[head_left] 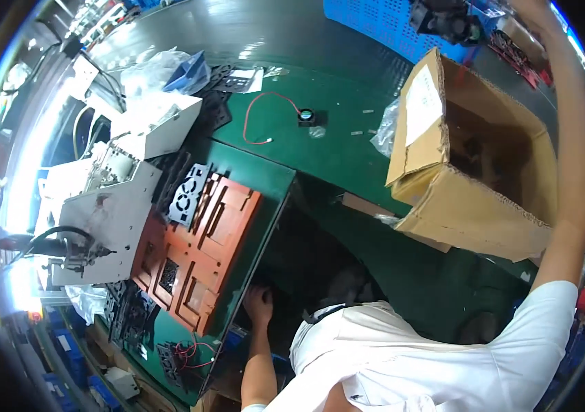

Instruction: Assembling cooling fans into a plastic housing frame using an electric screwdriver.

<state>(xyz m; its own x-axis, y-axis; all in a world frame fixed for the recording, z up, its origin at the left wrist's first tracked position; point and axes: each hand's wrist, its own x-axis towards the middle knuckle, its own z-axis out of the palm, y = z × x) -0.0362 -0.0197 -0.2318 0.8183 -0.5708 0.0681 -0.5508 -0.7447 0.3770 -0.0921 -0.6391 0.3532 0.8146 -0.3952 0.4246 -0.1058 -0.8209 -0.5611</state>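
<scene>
My left hand (258, 305) is low beside the green table's edge, its fingers curled; whatever lies within them is hidden. My right arm stretches far up along the right side, past an open cardboard box (478, 202). Only part of my right hand (534, 12) shows at the top rim, and its fingers cannot be made out. Close to it, a cluster of black parts (447, 24) sits over a blue plastic crate (375, 24). A small black fan (305, 117) with a red lead lies on the green work surface (334, 151).
An orange fixture (227, 237) with cut-outs sits before a white machine (110, 223) on the left. A grey perforated plate (188, 196) lies on the fixture's far end. Black plates (131, 312) and red wires (186, 353) are at the lower left.
</scene>
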